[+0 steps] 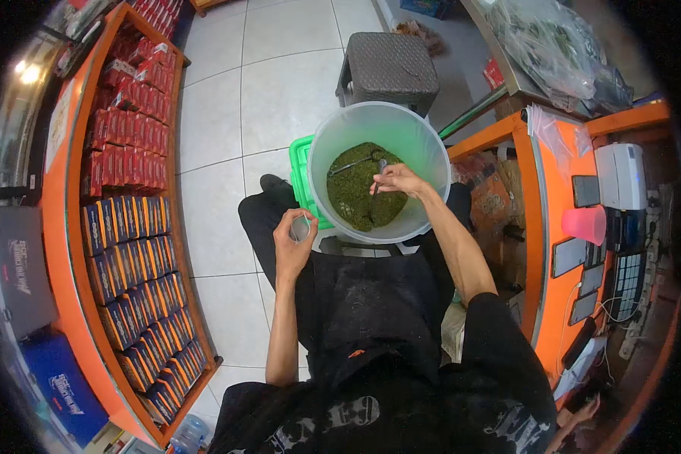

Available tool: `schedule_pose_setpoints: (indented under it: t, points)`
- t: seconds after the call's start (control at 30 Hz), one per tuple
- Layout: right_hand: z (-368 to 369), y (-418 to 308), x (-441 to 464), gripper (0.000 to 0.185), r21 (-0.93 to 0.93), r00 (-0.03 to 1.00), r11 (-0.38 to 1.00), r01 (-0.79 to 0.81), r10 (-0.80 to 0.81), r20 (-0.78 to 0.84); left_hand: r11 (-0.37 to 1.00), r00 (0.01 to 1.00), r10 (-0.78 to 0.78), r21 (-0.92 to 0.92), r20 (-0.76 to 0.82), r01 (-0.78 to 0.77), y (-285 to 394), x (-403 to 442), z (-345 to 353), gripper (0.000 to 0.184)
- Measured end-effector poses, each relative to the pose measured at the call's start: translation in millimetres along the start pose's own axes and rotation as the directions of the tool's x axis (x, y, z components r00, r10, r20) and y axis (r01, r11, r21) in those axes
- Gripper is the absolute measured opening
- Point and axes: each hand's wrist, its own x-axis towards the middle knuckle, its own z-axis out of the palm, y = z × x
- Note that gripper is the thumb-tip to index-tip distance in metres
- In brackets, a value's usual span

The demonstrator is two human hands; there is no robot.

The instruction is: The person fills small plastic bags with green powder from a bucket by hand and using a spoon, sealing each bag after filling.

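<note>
A large translucent white bucket [319, 170] stands between the knees, partly filled with loose, dark green chopped leaf [356, 198]. My right hand [401, 181] is inside the bucket, over the leaf, fingers closed around a small grey tool [382, 165] whose exact kind is unclear. Beside it a thin metal utensil [348, 167] lies on the leaf, its far end partly buried. Outside the bucket's left rim, my left hand [289, 246] curls around a small clear round container [301, 228], its round opening facing up.
Under the bucket is a bright green plastic piece [301, 178]. A grey woven-pattern stool [392, 68] stands behind it. Orange shelves [76, 166] with boxed goods line the left. On the right, an orange counter [552, 287] carries phones and a pink cup [584, 224]. Another person's hand [580, 412] shows lower right.
</note>
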Motion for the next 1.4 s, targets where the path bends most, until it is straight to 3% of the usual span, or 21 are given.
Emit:
schedule_pose_setpoints:
  t: [0.03,0.1,0.2,0.5,0.63,0.77,0.83,0.97,1.1,1.17,1.2,1.23,1.3,1.33,1.4]
  points:
    - [-0.3,-4.1,-5.1,0.023,0.086,0.997,0.996,0.008,-0.001,-0.078,1.0,1.0,0.017,-0.002,0.003,-0.017,2.3,-1.3,0.1,0.015]
    - [-1.2,-8.2,-11.2,0.024,0.074,0.994,0.997,-0.009,0.016,-0.105,1.0,1.0,0.022,-0.006,0.004,-0.022,6.7,-5.4,-0.4,0.015]
    - [-3.0,5.5,-11.9,0.026,0.304,0.987,0.951,0.057,-0.009,-0.158,1.0,1.0,0.024,-0.009,0.009,-0.024,12.6,-10.9,-1.0,0.015]
    - [15.0,-12.9,-38.5,0.025,0.347,0.941,0.912,0.219,-0.103,-0.323,0.998,0.998,0.053,0.04,0.023,-0.054,23.7,-3.6,5.9,0.016]
    - [29.6,-53.3,-74.5,0.023,0.377,0.883,0.86,0.345,-0.162,-0.44,0.966,0.982,0.188,0.178,0.003,-0.186,25.0,12.2,23.8,0.019]
    - [47.5,-94.0,-114.3,0.019,0.344,0.804,0.815,0.465,-0.227,-0.549,0.856,0.942,0.335,0.418,0.0,-0.305,30.8,24.2,50.7,0.026]
    - [62.0,-109.7,-128.7,0.018,0.228,0.69,0.819,0.527,-0.255,-0.677,0.849,0.941,0.338,0.427,0.017,-0.312,41.1,27.1,64.9,0.029]
    - [91.6,-111.7,-140.2,0.016,-0.023,0.535,0.793,0.609,-0.432,-0.726,0.83,0.947,0.317,0.466,0.059,-0.307,54.8,32.7,86.5,0.04]
    - [121.2,-108.0,-152.3,0.014,-0.18,0.458,0.678,0.713,-0.644,-0.613,0.853,0.963,0.257,0.448,0.084,-0.267,45.7,41.8,99.2,0.036]
    - [115.5,-103.2,-159.0,0.009,-0.292,0.619,0.707,0.644,-0.706,-0.344,0.876,0.967,0.244,0.412,0.07,-0.251,38.5,46.0,103.3,0.035]
    - [115.5,-110.2,-166.8,0.011,-0.508,0.562,0.557,0.657,-0.811,-0.162,0.919,0.976,0.202,0.328,0.083,-0.219,33.7,48.9,103.8,0.033]
    - [112.5,-110.7,-168.0,0.011,-0.509,0.561,0.551,0.661,-0.814,-0.152,0.952,0.981,0.166,0.242,0.102,-0.186,28.9,53.1,102.9,0.031]
    - [108.4,-112.7,-173.4,0.014,-0.615,0.46,0.385,0.688,-0.887,-0.041,0.97,0.986,0.135,0.191,0.099,-0.152,22.3,58.0,103.0,0.03]
    - [112.4,-112.3,-181.0,0.018,-0.571,0.65,0.511,0.643,-0.758,0.054,0.983,0.988,0.103,0.142,0.117,-0.119,20.1,57.0,103.6,0.028]
    - [114.5,-114.4,-190.4,0.02,-0.547,0.611,0.516,0.658,-0.792,-0.013,0.982,0.981,0.155,0.087,0.115,-0.165,17.1,55.4,104.0,0.026]
